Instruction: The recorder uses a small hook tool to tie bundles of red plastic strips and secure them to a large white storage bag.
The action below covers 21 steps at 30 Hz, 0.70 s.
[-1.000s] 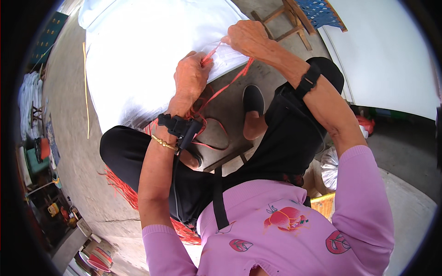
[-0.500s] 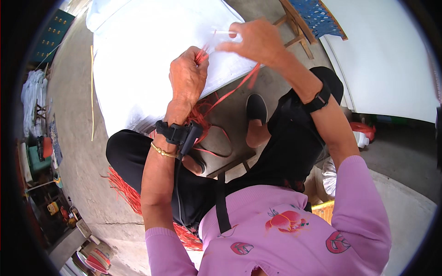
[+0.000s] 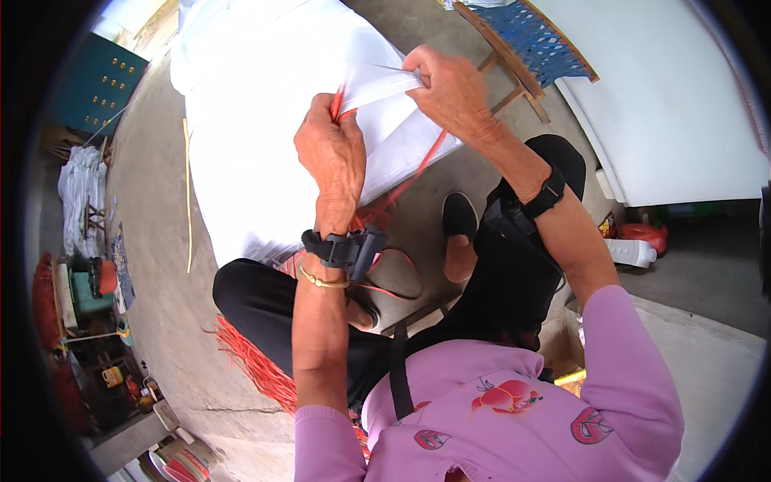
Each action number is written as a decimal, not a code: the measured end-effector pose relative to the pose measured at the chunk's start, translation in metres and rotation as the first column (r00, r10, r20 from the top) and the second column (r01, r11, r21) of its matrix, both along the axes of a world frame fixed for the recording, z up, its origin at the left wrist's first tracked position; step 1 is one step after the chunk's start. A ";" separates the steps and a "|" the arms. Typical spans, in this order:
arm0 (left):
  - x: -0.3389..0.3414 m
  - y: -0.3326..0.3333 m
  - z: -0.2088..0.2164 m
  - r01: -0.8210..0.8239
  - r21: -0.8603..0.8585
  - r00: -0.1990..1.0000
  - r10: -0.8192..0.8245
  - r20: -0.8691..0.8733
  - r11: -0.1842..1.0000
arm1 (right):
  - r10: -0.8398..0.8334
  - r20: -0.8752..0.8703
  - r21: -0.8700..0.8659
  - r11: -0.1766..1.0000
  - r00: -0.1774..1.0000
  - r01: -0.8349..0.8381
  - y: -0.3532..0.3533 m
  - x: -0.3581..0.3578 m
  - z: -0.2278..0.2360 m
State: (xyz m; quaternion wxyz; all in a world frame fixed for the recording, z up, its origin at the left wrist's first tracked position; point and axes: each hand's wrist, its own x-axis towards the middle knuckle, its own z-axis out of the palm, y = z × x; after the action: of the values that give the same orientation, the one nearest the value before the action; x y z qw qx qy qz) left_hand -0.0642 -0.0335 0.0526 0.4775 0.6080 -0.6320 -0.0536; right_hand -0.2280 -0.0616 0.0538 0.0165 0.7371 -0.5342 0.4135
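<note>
A large stack of white sheet-like material [image 3: 249,153], perhaps sacks, spreads in front of my knees. My left hand [image 3: 331,153] is closed on a red strip [image 3: 338,103], whose end sticks up above the fingers, and on a fold of the white material. My right hand [image 3: 451,92] is closed around a thin, needle-like rod [image 3: 392,67] that points left. Between the hands a white edge [image 3: 377,95] is pulled taut. From below the right hand a longer red strip [image 3: 430,157] runs down toward my lap. The fingertips are partly hidden.
Red strips [image 3: 253,361] lie bundled beside my left thigh. A wooden frame with a blue woven seat [image 3: 534,40] stands at the far right, near a large white panel [image 3: 650,104]. A yellow stick [image 3: 188,193] lies on the floor at left. A white bottle [image 3: 633,252] lies at right.
My right hand, blurred before, is now sharp and slightly lower. The white edge has become taut between both hands. The whole view has shifted a little.
</note>
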 end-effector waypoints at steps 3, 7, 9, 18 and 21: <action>0.008 -0.002 -0.004 -0.006 -0.024 0.962 -0.001 -0.273 1.000 | 0.174 0.203 0.051 0.981 0.964 -0.188 0.003 0.016 0.003; 0.021 -0.001 -0.002 0.059 0.108 0.654 0.043 -0.755 0.992 | 0.286 0.300 0.170 0.923 0.910 -0.346 0.007 0.050 0.000; 0.024 0.003 0.001 0.082 0.112 0.650 0.032 -0.759 0.990 | 0.300 0.432 0.282 0.851 0.851 -0.443 0.008 0.068 -0.002; 0.039 0.025 -0.013 0.028 -0.012 0.471 -0.024 -0.882 1.000 | 0.437 0.537 0.324 0.682 0.721 -0.655 0.008 0.085 -0.007; 0.049 0.023 -0.020 -0.056 -0.002 0.462 0.025 -0.887 0.998 | 0.403 0.453 0.218 0.815 0.795 -0.537 0.001 0.069 -0.005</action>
State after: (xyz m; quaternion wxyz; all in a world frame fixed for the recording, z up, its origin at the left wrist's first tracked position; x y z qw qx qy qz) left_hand -0.0156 -0.0103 0.0328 0.7461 0.4996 -0.2794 -0.3400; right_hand -0.1589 -0.0601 0.0484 -0.3195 0.7429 -0.3857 0.4440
